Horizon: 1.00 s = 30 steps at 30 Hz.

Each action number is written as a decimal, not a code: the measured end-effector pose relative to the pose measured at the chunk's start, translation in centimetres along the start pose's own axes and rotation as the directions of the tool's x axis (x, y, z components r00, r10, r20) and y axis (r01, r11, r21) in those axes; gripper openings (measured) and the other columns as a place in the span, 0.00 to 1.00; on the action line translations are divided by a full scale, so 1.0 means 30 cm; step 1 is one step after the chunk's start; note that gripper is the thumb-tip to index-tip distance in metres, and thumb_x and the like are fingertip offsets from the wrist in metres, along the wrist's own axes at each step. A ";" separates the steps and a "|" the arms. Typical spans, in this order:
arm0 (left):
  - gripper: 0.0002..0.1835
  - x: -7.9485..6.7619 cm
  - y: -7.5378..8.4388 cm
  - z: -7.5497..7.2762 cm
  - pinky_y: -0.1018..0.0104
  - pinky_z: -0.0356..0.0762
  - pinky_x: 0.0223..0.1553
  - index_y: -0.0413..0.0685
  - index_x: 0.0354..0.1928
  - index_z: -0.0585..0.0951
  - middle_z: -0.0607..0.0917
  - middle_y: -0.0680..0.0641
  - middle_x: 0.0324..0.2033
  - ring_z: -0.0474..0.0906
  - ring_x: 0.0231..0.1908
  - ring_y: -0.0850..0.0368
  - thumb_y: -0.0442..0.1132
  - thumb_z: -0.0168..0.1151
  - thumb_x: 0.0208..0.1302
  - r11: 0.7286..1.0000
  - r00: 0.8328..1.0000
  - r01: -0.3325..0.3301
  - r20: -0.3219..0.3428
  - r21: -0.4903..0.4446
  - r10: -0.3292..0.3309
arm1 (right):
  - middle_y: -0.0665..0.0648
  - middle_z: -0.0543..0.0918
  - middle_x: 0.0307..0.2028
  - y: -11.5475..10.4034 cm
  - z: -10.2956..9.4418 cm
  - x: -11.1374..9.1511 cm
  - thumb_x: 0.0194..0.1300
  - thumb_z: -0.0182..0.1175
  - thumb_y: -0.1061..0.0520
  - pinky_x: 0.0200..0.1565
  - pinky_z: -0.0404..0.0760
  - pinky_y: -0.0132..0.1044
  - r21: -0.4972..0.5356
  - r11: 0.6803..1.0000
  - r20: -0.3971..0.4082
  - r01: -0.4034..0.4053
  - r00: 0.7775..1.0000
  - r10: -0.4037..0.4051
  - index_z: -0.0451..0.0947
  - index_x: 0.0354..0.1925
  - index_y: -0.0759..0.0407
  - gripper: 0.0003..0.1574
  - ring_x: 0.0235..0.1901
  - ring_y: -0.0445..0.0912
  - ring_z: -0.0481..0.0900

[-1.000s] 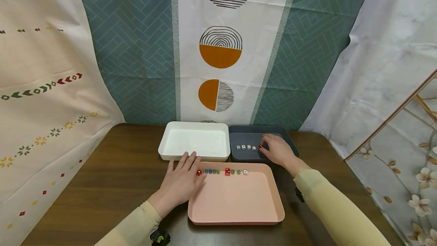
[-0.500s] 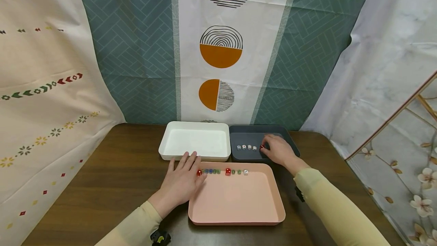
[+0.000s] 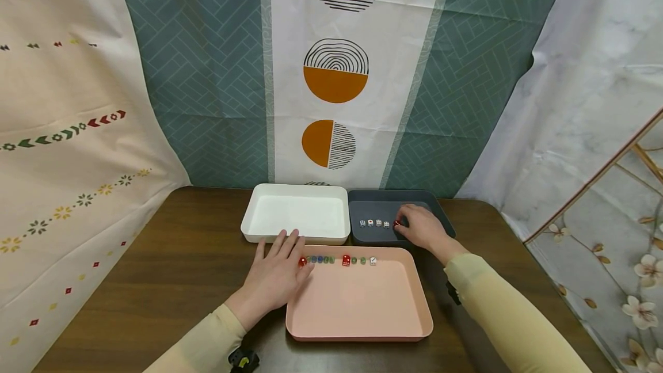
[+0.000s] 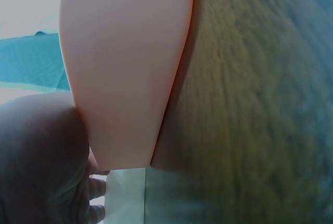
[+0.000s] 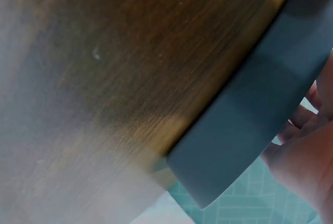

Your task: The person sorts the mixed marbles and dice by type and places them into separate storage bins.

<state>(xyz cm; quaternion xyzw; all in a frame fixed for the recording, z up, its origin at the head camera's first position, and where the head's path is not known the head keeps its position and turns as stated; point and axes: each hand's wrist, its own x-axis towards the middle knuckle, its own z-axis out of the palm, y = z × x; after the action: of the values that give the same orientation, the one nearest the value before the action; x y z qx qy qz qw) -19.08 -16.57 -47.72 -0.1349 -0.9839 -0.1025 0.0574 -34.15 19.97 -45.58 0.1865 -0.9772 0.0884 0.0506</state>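
In the head view my right hand [image 3: 422, 227] reaches into the dark grey tray [image 3: 440, 220] and pinches a small red die [image 3: 396, 224] near its floor. Left of that die, several pale dice [image 3: 378, 223] stand in a row. My left hand [image 3: 274, 278] lies with fingers spread over the left rim of the pink tray [image 3: 362, 309], its fingertips at the front of the white tray [image 3: 295, 212]. Beside the left thumb is a red die [image 3: 303, 261]. Several blue and green dice [image 3: 319, 259], a bigger red die [image 3: 346, 261] and a white die [image 3: 373, 261] line the pink tray's far side.
All three trays stand on a dark wooden table [image 3: 155, 281], the white and grey ones side by side behind the pink one. A patterned cloth [image 3: 336, 148] hangs behind the table, with more cloth at left and right.
The view has shifted very slightly. Both hands hold nearly the same places, the right still with the red die at its fingertips.
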 end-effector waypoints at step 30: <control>0.39 0.002 -0.004 0.004 0.24 0.47 0.79 0.44 0.85 0.68 0.64 0.39 0.84 0.54 0.85 0.36 0.61 0.54 0.86 1.000 1.000 0.003 0.000 0.007 -0.003 | 0.69 0.82 0.67 0.008 0.017 0.008 0.74 0.74 0.53 0.70 0.75 0.65 0.002 1.000 0.009 0.005 1.000 -0.005 0.86 0.46 0.55 0.08 0.67 0.67 0.79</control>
<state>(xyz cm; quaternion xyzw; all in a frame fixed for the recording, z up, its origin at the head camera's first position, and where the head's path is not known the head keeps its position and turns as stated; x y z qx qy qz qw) -19.19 -16.65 -47.86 -0.1334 -0.9844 -0.0990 0.0577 -34.49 20.03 -46.08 0.1893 -0.9768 0.0885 0.0464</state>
